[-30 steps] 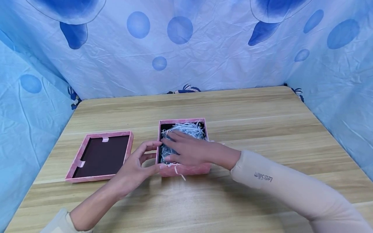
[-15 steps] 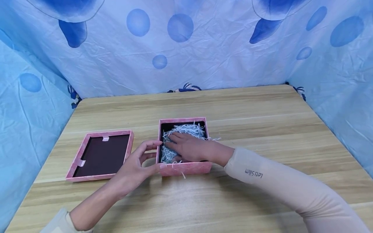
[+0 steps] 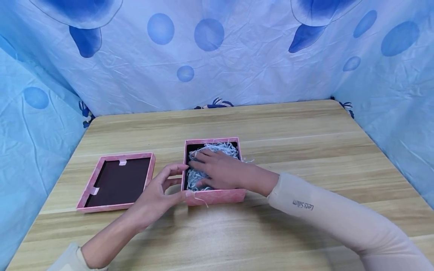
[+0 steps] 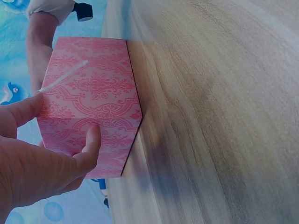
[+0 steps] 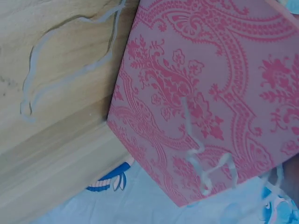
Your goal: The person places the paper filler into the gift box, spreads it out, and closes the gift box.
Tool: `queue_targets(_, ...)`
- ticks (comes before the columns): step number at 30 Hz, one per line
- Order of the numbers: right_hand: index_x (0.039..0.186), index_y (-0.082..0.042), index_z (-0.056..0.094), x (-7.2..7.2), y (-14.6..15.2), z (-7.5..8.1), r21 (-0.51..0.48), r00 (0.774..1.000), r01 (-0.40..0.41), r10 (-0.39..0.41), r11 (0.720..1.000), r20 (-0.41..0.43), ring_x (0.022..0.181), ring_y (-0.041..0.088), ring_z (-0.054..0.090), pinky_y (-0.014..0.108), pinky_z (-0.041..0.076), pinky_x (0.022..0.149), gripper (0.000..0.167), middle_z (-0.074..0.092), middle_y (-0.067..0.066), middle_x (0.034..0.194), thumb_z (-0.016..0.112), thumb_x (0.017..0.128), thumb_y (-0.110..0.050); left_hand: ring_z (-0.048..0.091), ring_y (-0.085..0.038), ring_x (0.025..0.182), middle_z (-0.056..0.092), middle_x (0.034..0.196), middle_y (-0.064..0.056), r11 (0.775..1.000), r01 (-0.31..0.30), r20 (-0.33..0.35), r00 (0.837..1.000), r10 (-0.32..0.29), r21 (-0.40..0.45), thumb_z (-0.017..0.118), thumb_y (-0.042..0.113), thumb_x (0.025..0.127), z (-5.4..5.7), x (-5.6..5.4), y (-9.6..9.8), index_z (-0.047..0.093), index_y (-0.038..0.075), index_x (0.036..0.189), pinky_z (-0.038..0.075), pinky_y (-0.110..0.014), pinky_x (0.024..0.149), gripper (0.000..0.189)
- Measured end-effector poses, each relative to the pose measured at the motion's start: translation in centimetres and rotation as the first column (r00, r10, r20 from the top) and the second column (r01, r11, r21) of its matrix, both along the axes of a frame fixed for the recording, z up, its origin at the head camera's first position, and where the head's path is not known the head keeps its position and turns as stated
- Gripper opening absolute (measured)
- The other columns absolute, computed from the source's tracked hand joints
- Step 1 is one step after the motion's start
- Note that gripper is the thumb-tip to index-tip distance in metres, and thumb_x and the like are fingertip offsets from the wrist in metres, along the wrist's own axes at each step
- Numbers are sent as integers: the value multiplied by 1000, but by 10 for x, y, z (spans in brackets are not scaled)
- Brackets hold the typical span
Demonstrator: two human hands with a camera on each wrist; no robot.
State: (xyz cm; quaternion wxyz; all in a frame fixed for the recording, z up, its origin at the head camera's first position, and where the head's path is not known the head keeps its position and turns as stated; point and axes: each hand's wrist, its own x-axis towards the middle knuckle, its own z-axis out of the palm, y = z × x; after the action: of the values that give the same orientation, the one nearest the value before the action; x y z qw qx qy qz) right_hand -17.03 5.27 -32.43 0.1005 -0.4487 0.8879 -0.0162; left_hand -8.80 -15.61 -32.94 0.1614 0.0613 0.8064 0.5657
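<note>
— Near the middle of the tabletop (image 3: 305, 124), where does the pink box (image 3: 217, 196) sit relative to my two hands?

— Right between them. I see my right hand (image 3: 220, 171) lying inside it from the right, fingers spread fairly flat on the shredded paper (image 3: 220, 149), pressing rather than gripping. My left hand (image 3: 162, 190) is on the box's near left corner, thumb and fingers curled onto its outer wall; the left wrist view shows the thumb (image 4: 91, 147) against the patterned side.

— Long axis?

— It runs near to far, so the paper still showing lies just beyond my right fingertips, toward the far end. The right hand is the one on the filling; the left only holds the box.

— Anything different from a second ago?

— Little. The right hand has slid slightly toward the far left corner of the box, and a strand hanging over the near wall has shifted. The left hand stays put, and so does the lid (image 3: 116, 181), lying open side up to the left.
</note>
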Motion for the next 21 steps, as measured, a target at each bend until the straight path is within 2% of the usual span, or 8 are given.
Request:
queue_targets(3,148,-21,39,3,0,3,-24,995,-20,17,1000,-102,142,26,27,51,27,112,66,35,5,153,48,94,-57,40,-28,133,36,145,-2,1000,0,1,1000,0,14,75,30,84,0,0,0,41,22,139,46,-38,99,64)
queue_targets(6,142,-20,49,5,0,8,-66,978,-48,33,997,-205,135,24,40,50,34,109,60,47,4,145,48,94,-57,41,-29,132,36,145,-2,1000,1,-2,1000,-1,22,75,28,85,0,0,0,41,21,139,47,-34,97,64)
queue_targets(9,133,-19,57,6,0,14,-122,949,-93,51,988,-311,124,22,51,47,40,104,52,59,2,132,47,96,-54,41,-28,132,36,144,-1,1000,1,-7,1000,-1,23,75,26,85,-1,0,0,42,21,139,47,-31,95,63)
queue_targets(12,125,-17,63,7,0,20,-158,906,-144,65,977,-418,115,21,55,42,44,99,46,64,1,120,46,98,-51,42,-28,131,37,144,0,1000,0,-12,1000,0,24,75,26,85,-1,0,0,42,22,138,47,-29,94,63)
queue_targets(15,120,-16,66,7,2,25,-179,870,-184,76,966,-487,109,21,54,38,46,93,43,65,1,117,46,98,-48,42,-27,131,37,143,0,1000,0,-13,1000,1,27,75,27,84,-1,-1,1,42,22,138,48,-28,94,63)
queue_targets(16,119,-16,66,7,2,27,-187,865,-192,76,963,-496,108,21,53,38,45,91,42,64,2,119,47,98,-47,42,-27,131,37,143,0,1000,0,-11,1000,0,28,75,27,84,-1,-1,1,42,22,138,48,-29,94,63)
queue_targets(18,119,-15,67,7,4,29,-214,868,-202,73,956,-492,108,22,51,37,44,89,41,62,4,124,48,98,-45,42,-27,131,37,143,0,1000,1,-4,1000,-1,25,75,27,84,0,-1,1,42,22,138,47,-30,95,63)
queue_targets(21,121,-14,66,8,7,32,-278,896,-194,55,941,-440,112,22,49,38,42,93,41,59,6,130,50,98,-44,41,-27,132,36,143,0,1000,0,7,1000,-1,15,75,27,85,1,0,1,42,22,138,47,-33,96,64)
